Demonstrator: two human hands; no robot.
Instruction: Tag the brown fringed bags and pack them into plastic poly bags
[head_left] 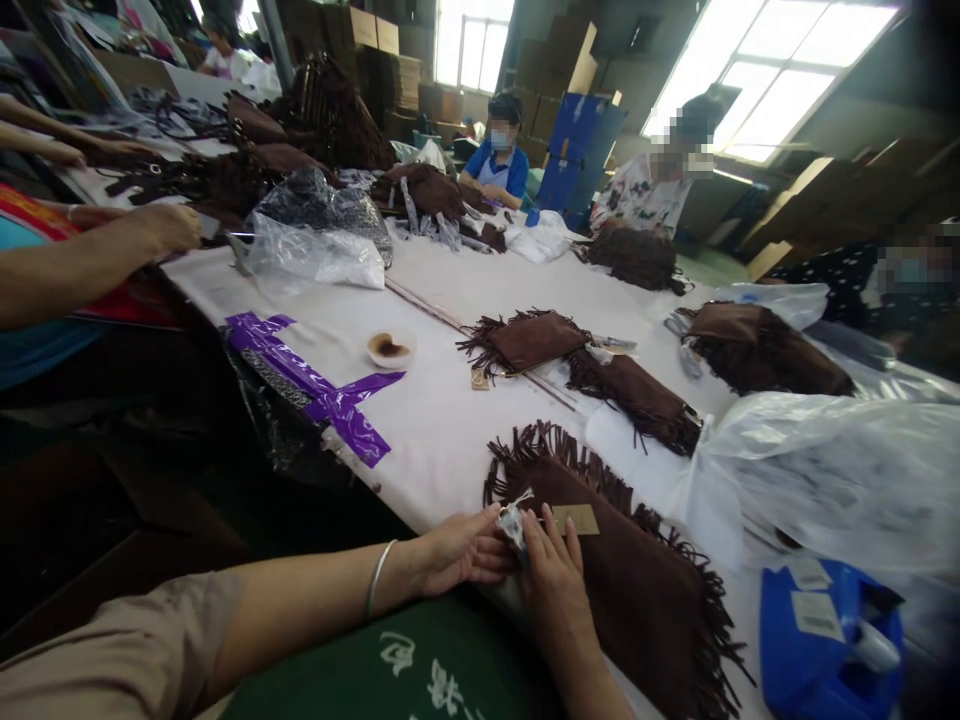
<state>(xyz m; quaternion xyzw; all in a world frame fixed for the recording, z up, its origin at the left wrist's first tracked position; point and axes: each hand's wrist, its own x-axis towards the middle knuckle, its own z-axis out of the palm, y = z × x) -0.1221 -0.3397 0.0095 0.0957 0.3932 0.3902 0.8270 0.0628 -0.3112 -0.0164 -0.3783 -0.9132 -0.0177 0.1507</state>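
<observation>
Both hands are right up on it here: the left hand [465,552] and right hand [553,590] meet over a small grey-white bundle [514,528] with a bit of white string sticking out. Can't really tell what it is at this size. The left fingers [487,548] are curled closed around it and the right fingers [546,535] pinch it from the other side, so it's gripped by 2 hands. Just beside it, a kraft tag [576,519] lies on a brown fringed suede bag [630,590], which sits flat on the white tabletop [450,470] right under the hands. Tip: keep that pinch tight and close to the bag's edge, fingertips doing the work, so the little bundle can't twist. More fringed bags [525,340] lie further up, near a blue dispenser [825,640]. A co-worker's hand [161,228] is busy off to the left.
</observation>
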